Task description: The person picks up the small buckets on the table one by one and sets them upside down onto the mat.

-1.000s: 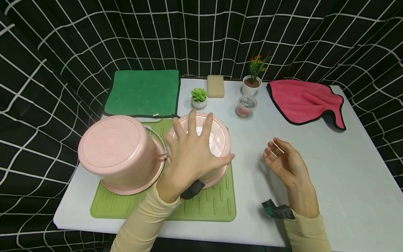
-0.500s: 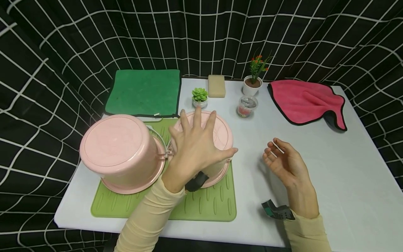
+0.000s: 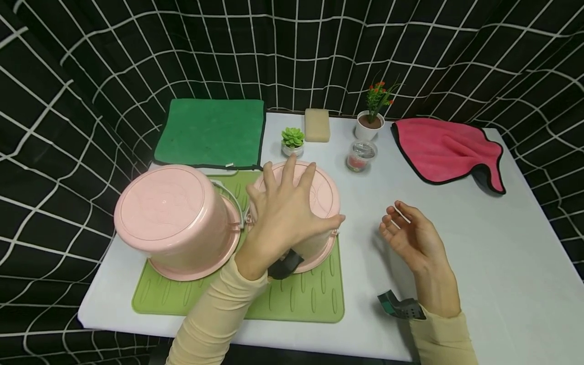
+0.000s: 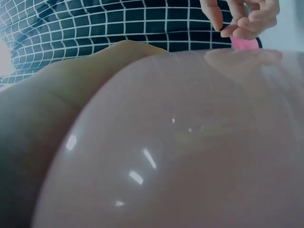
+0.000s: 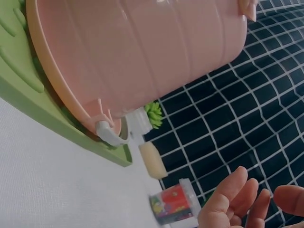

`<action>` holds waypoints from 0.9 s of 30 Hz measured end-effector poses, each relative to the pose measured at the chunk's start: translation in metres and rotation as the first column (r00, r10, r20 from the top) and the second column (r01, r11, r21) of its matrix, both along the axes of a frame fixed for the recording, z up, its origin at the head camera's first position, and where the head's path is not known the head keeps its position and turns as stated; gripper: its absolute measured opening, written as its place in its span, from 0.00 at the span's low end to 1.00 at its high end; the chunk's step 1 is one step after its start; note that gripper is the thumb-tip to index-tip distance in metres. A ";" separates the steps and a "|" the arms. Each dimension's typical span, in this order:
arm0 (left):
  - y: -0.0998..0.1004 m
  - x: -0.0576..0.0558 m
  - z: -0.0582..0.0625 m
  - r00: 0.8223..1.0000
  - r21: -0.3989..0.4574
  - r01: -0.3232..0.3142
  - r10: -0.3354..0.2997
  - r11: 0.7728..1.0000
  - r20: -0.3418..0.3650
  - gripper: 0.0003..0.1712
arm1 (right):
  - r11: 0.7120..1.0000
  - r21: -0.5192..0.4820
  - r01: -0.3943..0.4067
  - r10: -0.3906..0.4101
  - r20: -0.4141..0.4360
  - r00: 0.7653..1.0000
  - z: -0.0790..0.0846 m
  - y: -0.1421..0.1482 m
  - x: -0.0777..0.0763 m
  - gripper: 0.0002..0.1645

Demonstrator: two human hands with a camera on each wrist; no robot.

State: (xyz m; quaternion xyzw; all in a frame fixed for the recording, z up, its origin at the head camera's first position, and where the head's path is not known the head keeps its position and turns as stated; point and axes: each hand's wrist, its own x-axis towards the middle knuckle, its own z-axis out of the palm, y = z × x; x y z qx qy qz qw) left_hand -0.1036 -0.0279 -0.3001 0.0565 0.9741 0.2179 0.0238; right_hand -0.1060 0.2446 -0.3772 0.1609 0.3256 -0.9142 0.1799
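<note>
Two pink plastic buckets stand upside down on a green ribbed mat (image 3: 315, 299). My left hand (image 3: 285, 218) spans the base of the right bucket (image 3: 326, 190), fingers spread across it and thumb at its right edge. In the right wrist view, a fingertip (image 5: 249, 8) curls over the bucket's edge. The bucket's wall (image 4: 166, 142) fills most of the left wrist view. Beside it stands the other bucket (image 3: 164, 213), untouched, its white handle (image 3: 234, 195) between the two. My right hand (image 3: 415, 241) hovers over the table right of the mat, fingers loosely curled, holding nothing.
Behind the buckets lie a green cloth (image 3: 210, 132) and a beige block (image 3: 317, 125). A small succulent (image 3: 292, 139), a lidded clear tub (image 3: 361, 156) and a potted flower (image 3: 369, 124) stand farther right. A pink cloth (image 3: 449, 149) lies at the back right.
My left hand has shifted slightly right with the right bucket, whose right-side handle mount has come into view. My right hand keeps almost the same place.
</note>
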 end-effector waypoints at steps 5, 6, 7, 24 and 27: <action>0.001 0.001 0.000 1.000 -0.012 -0.004 0.004 1.000 0.005 0.64 | 0.996 0.086 0.014 -0.015 0.002 1.000 0.004 -0.001 0.002 0.12; 0.002 0.002 0.000 1.000 -0.012 -0.003 0.003 1.000 0.008 0.64 | 0.993 0.121 0.013 -0.013 -0.003 1.000 0.006 -0.002 0.003 0.12; 0.002 0.002 0.001 1.000 -0.012 -0.002 0.002 1.000 0.011 0.64 | 0.986 0.166 0.012 -0.010 -0.011 1.000 0.008 -0.004 0.004 0.12; -0.033 0.002 0.023 0.998 -0.075 0.030 -0.026 0.997 0.050 0.65 | 0.144 0.827 0.544 0.416 -0.549 0.725 0.046 -0.064 0.006 0.23; -0.046 0.000 0.030 0.999 -0.121 0.020 -0.015 0.992 0.038 0.65 | 0.058 0.791 0.609 0.516 -0.546 0.660 0.051 -0.069 -0.001 0.30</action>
